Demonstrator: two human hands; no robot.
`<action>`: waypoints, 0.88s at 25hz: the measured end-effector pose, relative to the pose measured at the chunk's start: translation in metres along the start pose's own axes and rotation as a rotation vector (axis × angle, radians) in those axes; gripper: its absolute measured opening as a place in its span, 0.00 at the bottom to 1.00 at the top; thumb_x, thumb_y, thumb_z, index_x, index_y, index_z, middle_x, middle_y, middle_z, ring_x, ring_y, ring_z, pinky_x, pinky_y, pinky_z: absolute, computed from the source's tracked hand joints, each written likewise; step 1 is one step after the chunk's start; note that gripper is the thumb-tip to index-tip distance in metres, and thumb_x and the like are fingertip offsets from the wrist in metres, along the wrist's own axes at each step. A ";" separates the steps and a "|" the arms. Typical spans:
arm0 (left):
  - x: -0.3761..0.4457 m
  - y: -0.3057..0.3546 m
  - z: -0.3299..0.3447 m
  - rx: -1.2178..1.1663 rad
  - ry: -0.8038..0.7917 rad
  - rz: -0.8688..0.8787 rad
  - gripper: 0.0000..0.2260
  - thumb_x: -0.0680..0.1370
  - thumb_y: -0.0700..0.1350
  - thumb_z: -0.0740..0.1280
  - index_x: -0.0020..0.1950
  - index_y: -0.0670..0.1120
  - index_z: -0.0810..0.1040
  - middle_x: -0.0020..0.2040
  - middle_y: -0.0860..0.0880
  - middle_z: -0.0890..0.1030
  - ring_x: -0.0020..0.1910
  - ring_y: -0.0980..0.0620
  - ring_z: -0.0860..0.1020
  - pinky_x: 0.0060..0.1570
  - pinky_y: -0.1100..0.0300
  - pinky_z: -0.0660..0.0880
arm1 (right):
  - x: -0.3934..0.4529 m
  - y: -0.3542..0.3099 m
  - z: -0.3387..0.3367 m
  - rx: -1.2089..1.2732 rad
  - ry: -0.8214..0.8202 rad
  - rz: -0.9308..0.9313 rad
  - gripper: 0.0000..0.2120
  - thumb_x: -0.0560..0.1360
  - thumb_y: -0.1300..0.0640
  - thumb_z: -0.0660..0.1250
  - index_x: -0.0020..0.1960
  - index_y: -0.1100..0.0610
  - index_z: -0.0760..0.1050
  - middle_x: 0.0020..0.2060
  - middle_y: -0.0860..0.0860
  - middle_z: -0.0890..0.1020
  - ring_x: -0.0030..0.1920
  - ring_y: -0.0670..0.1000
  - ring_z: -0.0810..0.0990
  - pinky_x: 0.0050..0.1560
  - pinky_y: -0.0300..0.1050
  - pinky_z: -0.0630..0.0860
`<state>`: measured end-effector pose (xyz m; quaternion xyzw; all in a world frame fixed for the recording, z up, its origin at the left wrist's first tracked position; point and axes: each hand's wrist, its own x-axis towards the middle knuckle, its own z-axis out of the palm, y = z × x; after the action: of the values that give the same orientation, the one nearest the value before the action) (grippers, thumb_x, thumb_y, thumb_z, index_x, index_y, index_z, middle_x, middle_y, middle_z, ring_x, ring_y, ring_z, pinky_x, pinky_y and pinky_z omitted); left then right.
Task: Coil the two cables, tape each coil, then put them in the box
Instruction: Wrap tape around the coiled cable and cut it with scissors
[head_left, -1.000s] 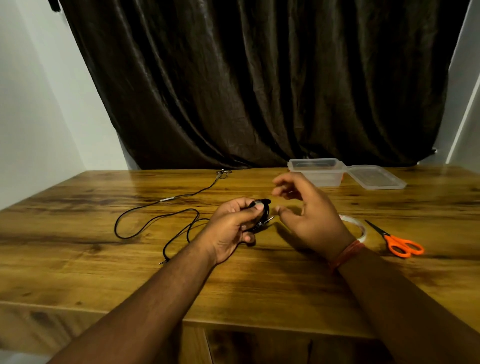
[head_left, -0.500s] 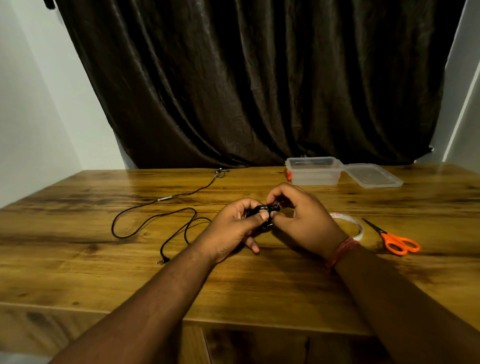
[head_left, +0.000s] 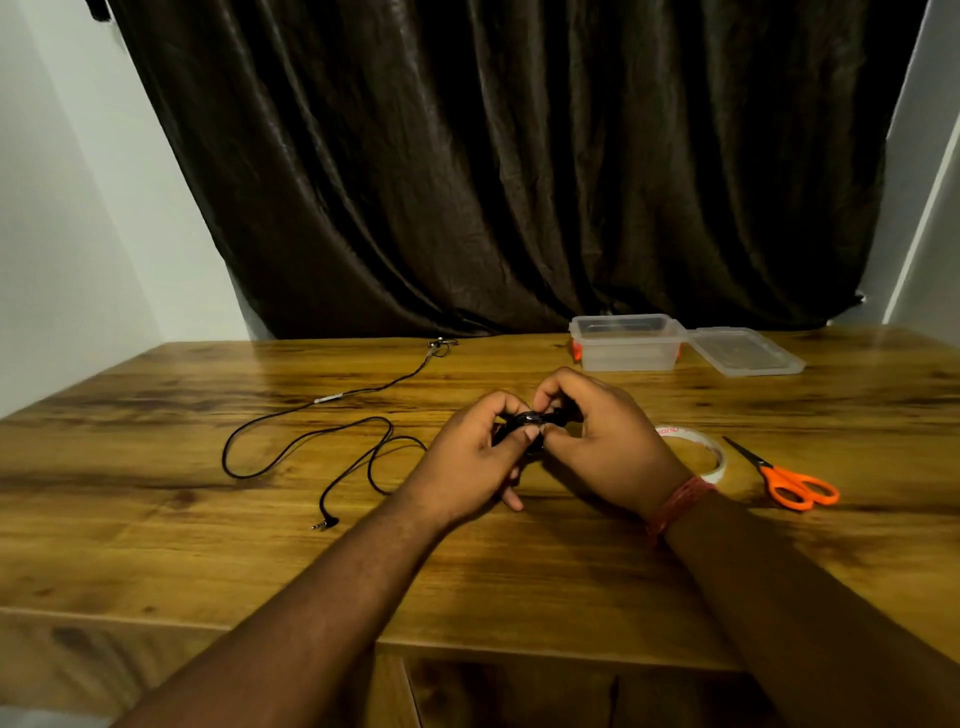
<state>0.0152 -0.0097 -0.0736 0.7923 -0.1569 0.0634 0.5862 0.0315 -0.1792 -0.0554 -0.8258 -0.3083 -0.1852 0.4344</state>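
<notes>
Both hands are now closed in together on the coil, where a second ago the right hand was hanging open and apart from it. Largest first: the dark curtain is filling the back of the view, and the wooden tabletop is spreading out below it. At the far edge the clear plastic box is sitting open, its lid lying flat just beside it on the right. The left hand is gripping the small black coiled cable, thumb pressing on top, and the right hand is pinching the same coil from the other side, fingers curled tight. The second cable is lying loose and uncoiled on the tabletop to the left, its plug end pointing toward the near edge. Right of the hands, the tape roll is resting flat, partly hidden by the right wrist, and the orange-handled scissors are lying just beyond it.
</notes>
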 end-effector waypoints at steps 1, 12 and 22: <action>-0.001 0.001 0.001 0.051 0.035 0.029 0.02 0.81 0.41 0.66 0.51 0.47 0.75 0.34 0.43 0.74 0.28 0.51 0.75 0.27 0.54 0.79 | 0.000 0.000 0.001 -0.006 0.004 -0.003 0.11 0.69 0.63 0.68 0.47 0.49 0.74 0.43 0.47 0.79 0.46 0.47 0.78 0.47 0.50 0.77; -0.001 0.006 0.006 0.584 0.264 0.461 0.07 0.77 0.37 0.66 0.53 0.45 0.76 0.49 0.49 0.76 0.48 0.55 0.74 0.48 0.63 0.71 | -0.003 -0.006 0.006 -0.070 0.057 -0.023 0.11 0.70 0.62 0.67 0.47 0.51 0.69 0.40 0.44 0.73 0.42 0.43 0.73 0.40 0.35 0.69; 0.001 0.005 0.008 -0.118 0.096 -0.006 0.04 0.80 0.36 0.65 0.50 0.45 0.74 0.39 0.45 0.76 0.23 0.53 0.74 0.24 0.57 0.77 | -0.003 -0.007 0.007 -0.026 0.068 0.074 0.09 0.71 0.62 0.69 0.46 0.52 0.73 0.39 0.46 0.77 0.39 0.41 0.74 0.37 0.30 0.67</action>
<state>0.0137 -0.0189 -0.0716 0.7528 -0.1297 0.0904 0.6389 0.0253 -0.1710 -0.0567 -0.8354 -0.2604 -0.2008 0.4404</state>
